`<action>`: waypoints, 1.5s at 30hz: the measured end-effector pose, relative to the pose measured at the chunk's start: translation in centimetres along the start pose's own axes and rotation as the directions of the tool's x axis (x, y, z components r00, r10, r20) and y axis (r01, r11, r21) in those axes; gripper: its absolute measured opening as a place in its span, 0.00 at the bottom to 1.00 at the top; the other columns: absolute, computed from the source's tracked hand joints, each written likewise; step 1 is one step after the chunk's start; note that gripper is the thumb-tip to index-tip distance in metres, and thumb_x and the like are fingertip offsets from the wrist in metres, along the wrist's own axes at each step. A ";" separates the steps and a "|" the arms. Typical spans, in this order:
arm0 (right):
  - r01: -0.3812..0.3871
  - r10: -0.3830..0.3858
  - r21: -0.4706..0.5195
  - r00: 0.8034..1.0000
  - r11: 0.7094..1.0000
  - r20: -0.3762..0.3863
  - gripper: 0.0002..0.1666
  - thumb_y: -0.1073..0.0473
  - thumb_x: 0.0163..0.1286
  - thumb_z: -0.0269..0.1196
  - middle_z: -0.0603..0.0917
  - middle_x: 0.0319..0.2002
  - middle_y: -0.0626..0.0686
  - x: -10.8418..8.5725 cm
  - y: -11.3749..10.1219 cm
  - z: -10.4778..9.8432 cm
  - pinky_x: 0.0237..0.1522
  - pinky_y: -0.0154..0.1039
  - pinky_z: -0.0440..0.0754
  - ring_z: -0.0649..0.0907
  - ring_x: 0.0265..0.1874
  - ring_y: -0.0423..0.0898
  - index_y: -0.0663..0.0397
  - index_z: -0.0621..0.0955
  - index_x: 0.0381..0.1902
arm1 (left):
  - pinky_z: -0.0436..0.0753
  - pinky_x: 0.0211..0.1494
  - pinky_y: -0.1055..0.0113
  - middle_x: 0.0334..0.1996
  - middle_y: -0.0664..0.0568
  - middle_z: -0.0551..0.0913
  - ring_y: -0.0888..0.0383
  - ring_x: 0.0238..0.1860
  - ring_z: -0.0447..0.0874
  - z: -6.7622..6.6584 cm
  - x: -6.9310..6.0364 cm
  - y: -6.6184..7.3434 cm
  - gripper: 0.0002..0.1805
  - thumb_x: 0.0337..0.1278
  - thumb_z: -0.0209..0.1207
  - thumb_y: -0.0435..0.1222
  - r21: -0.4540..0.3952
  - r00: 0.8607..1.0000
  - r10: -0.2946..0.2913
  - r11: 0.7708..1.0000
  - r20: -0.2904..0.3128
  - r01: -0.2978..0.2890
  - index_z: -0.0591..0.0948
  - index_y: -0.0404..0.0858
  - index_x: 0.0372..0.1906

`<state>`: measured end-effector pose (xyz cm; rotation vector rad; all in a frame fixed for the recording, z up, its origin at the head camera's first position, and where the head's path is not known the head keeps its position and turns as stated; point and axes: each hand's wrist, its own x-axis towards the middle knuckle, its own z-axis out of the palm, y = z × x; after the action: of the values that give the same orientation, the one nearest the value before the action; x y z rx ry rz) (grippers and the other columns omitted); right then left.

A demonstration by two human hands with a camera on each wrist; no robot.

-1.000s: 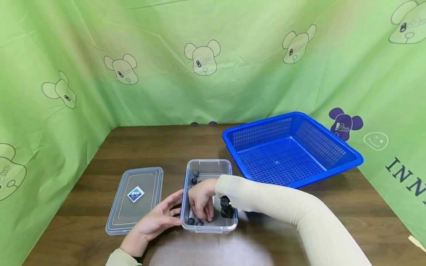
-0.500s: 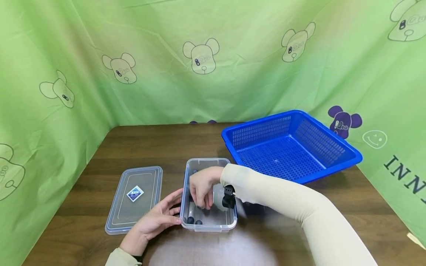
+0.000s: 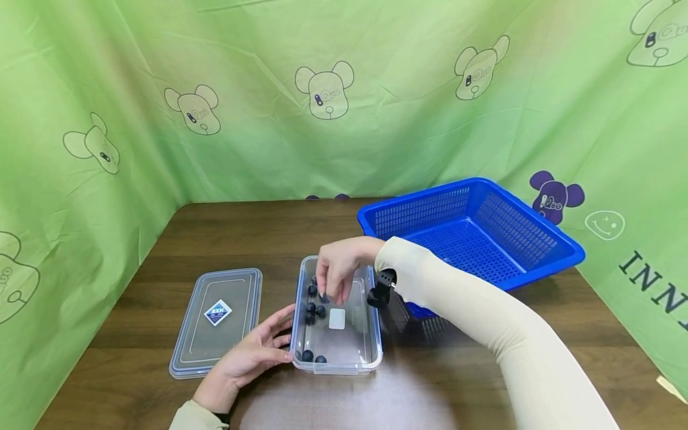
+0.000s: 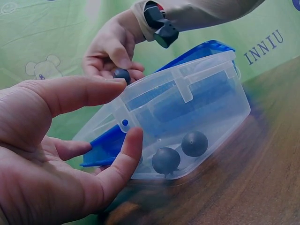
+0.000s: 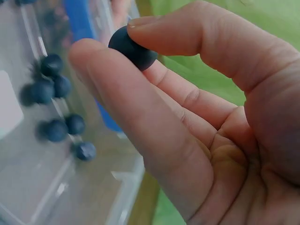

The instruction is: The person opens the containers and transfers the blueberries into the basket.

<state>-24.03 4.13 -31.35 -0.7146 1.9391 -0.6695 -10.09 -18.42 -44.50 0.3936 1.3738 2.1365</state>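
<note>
A clear plastic box (image 3: 352, 346) with a blue-edged rim stands on the table, several blueberries (image 3: 307, 356) lying on its floor. Above its far part my right hand (image 3: 344, 266) pinches one blueberry (image 5: 132, 49) between thumb and fingertips; this berry also shows in the left wrist view. My left hand (image 3: 255, 351) rests against the box's left side, thumb near the front corner, fingers spread and loosely bent. In the left wrist view two berries (image 4: 194, 143) show through the box wall. A white label (image 3: 337, 319) sits at the box floor.
A clear lid (image 3: 196, 352) with a blue diamond sticker lies on the table left of my left hand. Behind and right of the box stands a blue perforated basket (image 3: 559, 258), partly covered by my right forearm. A green printed curtain (image 3: 247, 155) hangs around the table.
My right hand has risen from low inside the box and shifted up and to the right, now pinching a blueberry. More berries in the box are visible. The left hand stays in place.
</note>
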 end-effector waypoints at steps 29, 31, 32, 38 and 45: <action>0.085 0.049 0.387 0.945 0.918 -0.324 0.08 0.76 0.62 0.60 0.87 0.29 0.57 -7.8 9.5 -11.2 0.39 0.39 0.86 0.88 0.31 0.48 0.64 0.83 0.35 | 0.80 0.54 0.63 0.72 0.27 0.45 0.50 0.60 0.71 0.0 0.0 0.0 0.50 0.54 0.61 0.20 -0.005 1.000 -0.006 1.000 -0.016 0.006 0.47 0.34 0.79; 0.071 0.078 0.414 0.940 0.907 -0.333 0.08 0.76 0.63 0.60 0.87 0.29 0.57 -8.1 10.5 -11.4 0.39 0.39 0.86 0.88 0.31 0.48 0.64 0.83 0.36 | 0.80 0.54 0.63 0.72 0.27 0.45 0.50 0.60 0.71 -0.1 0.0 0.0 0.50 0.54 0.61 0.19 -0.005 1.000 -0.003 1.000 -0.013 0.003 0.47 0.34 0.79; 0.060 0.097 0.425 0.937 0.903 -0.337 0.08 0.76 0.63 0.60 0.87 0.29 0.57 -8.2 10.9 -11.5 0.40 0.39 0.86 0.88 0.31 0.48 0.64 0.83 0.36 | 0.80 0.54 0.63 0.72 0.27 0.45 0.50 0.60 0.71 -0.1 0.0 0.0 0.50 0.54 0.61 0.19 -0.003 1.000 -0.001 1.000 -0.013 0.001 0.48 0.34 0.79; 0.011 0.162 0.447 0.924 0.894 -0.346 0.07 0.73 0.65 0.62 0.87 0.32 0.57 -8.4 13.5 -11.7 0.44 0.41 0.85 0.88 0.33 0.48 0.66 0.82 0.41 | 0.80 0.54 0.63 0.72 0.26 0.45 0.50 0.60 0.71 -0.1 0.1 0.0 0.50 0.55 0.61 0.20 0.003 1.000 0.000 1.000 -0.014 0.000 0.48 0.34 0.79; -0.010 0.199 0.479 0.918 0.878 -0.344 0.05 0.73 0.66 0.61 0.87 0.31 0.55 -7.7 16.1 -11.3 0.46 0.43 0.85 0.88 0.32 0.47 0.62 0.82 0.37 | 0.80 0.54 0.63 0.71 0.26 0.45 0.50 0.60 0.71 -0.1 0.1 -0.1 0.50 0.54 0.61 0.20 -0.001 1.000 -0.001 1.000 -0.018 0.001 0.47 0.34 0.79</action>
<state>-34.42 22.43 -33.46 -0.1718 2.0258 -1.2308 -10.21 -18.42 -44.62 0.3741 1.3821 2.1445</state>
